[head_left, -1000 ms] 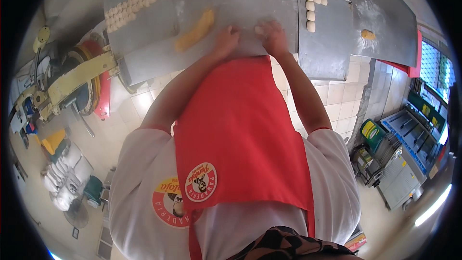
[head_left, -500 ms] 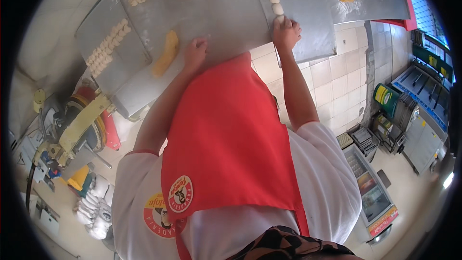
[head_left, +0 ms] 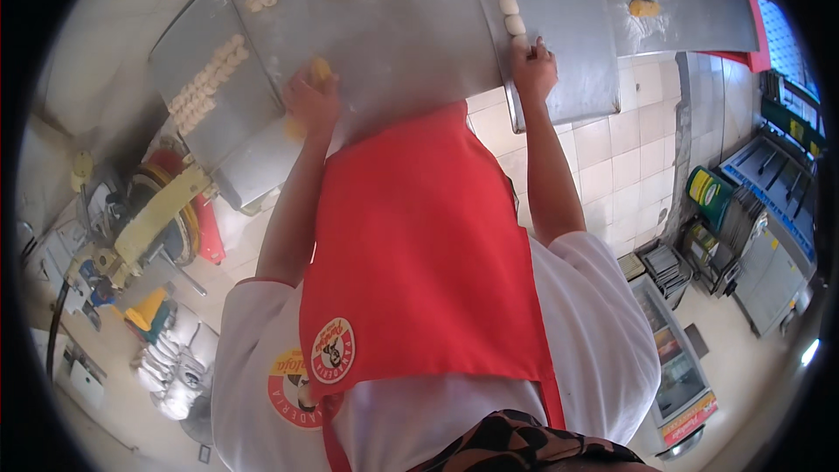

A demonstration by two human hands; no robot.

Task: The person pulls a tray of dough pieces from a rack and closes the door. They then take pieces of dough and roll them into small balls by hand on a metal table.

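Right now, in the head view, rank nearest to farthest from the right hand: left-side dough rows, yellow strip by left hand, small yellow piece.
1. Small yellow piece, on the right.
2. Yellow strip, leftward, partly under the left hand.
3. Dough rows, farthest left.

Soft light, bent edges, black rim

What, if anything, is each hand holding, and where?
Left hand: on yellow dough, at its middle. Right hand: on white dough piece, near end. Grips cannot be told.
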